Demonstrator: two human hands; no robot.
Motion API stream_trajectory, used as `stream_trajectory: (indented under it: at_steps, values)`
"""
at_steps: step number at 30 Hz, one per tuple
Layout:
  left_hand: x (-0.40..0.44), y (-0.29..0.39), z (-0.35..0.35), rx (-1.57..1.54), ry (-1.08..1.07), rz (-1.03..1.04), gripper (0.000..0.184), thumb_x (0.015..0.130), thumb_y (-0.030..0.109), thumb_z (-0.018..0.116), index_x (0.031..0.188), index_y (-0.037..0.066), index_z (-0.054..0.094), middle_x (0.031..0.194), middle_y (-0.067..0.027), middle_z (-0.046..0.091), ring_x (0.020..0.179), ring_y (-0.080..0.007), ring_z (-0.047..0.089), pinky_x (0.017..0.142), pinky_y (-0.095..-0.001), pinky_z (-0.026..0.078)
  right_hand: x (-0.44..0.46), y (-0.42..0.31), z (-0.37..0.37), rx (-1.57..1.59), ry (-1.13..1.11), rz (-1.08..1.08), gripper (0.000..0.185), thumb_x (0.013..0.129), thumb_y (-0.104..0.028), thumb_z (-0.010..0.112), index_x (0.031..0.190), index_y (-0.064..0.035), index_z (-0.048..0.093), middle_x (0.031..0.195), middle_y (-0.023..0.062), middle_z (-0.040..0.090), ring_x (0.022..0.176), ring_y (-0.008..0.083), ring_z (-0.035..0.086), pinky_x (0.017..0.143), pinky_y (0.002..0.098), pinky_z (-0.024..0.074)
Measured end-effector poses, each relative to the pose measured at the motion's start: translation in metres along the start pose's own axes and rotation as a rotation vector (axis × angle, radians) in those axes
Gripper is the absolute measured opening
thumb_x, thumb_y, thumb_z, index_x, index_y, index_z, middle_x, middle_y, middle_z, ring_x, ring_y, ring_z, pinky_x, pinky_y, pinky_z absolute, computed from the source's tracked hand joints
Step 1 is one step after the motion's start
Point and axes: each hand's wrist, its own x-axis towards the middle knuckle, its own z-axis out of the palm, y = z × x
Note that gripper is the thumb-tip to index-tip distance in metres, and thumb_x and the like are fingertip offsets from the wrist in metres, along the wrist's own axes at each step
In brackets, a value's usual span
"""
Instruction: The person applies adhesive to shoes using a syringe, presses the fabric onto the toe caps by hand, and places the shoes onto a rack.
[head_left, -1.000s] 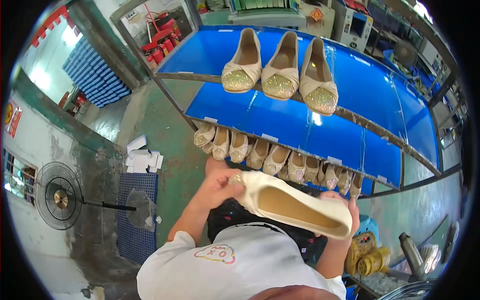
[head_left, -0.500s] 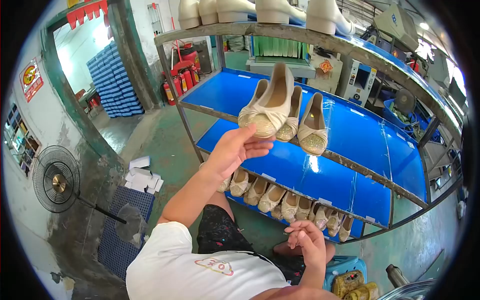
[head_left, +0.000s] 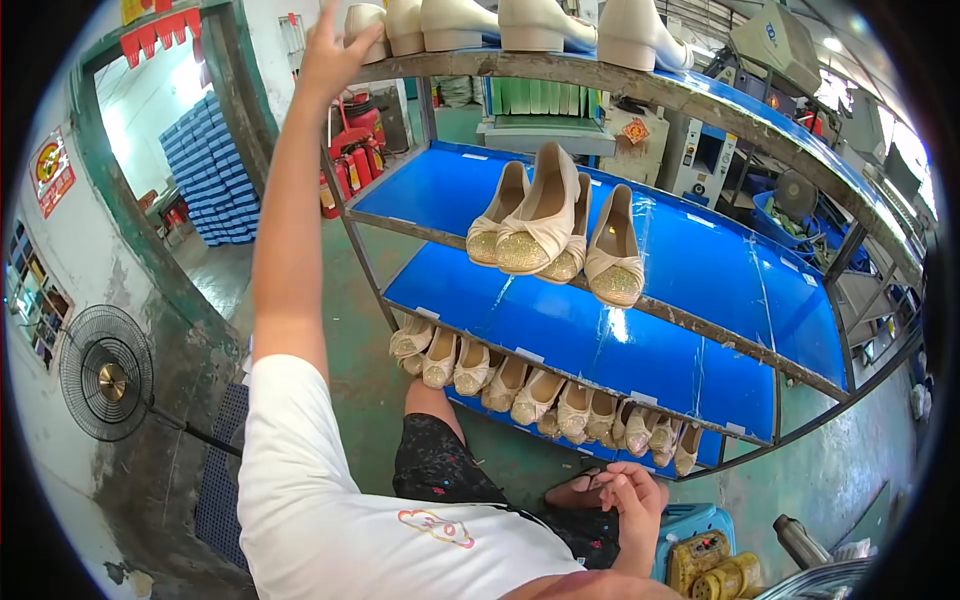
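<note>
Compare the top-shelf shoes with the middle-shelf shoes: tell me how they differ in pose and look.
The top-shelf shoes turn their heels outward; the middle-shelf shoes point their toes outward.
The top-shelf shoes show plain backs and sides, while the middle-shelf shoes show glittery toes and open insides.
Both sets are pale and sit at the front edge of their shelf.

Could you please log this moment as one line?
left hand at cream heeled shoe, grip unclear | right hand empty | four beige glitter-toed shoes on blue shelf
</note>
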Motion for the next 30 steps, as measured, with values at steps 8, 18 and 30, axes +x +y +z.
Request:
stream_trajectory:
  at_steps: [8, 18, 30]
  values:
    - [-0.083, 0.087, -0.018, -0.181, 0.356, 0.093, 0.059, 0.091, 0.019, 0.082, 0.138, 0.001, 0.051, 0.142, -0.0215, 0.058, 0.123, -0.0287, 0.064, 0.096, -0.0383, 0.059, 0.009, 0.013, 0.022, -0.177, -0.033, 0.056, 0.027, 0.101, -0.013, 0.071, 0.122, 0.0021, 0.065, 0.107, 0.009, 0.074, 0.082, 0.0072, 0.063, 0.066, 0.0216, 0.0495]
    - [-0.374, 0.264, -0.027, -0.536, 0.097, 0.289, 0.061, 0.086, 0.024, 0.082, 0.138, 0.007, 0.054, 0.147, -0.0235, 0.048, 0.131, -0.048, 0.057, 0.102, -0.0591, 0.057, 0.019, -0.058, 0.077, 0.025, -0.094, -0.512, 0.075, 0.091, -0.005, 0.078, 0.153, 0.001, 0.037, 0.136, 0.0142, 0.059, 0.119, 0.0246, 0.064, 0.098, 0.0371, 0.0549]
    - [-0.441, 0.321, 0.044, -1.46, -0.634, -0.472, 0.103, 0.08, 0.041, 0.093, 0.154, -0.008, 0.04, 0.159, -0.0272, 0.042, 0.141, -0.0385, 0.054, 0.115, -0.0453, 0.048, 0.017, -0.023, 0.062, -0.518, 0.305, -0.588, 0.043, 0.089, -0.004, 0.081, 0.127, -0.0006, 0.062, 0.106, 0.0101, 0.075, 0.094, 0.0163, 0.071, 0.087, 0.0294, 0.0543]
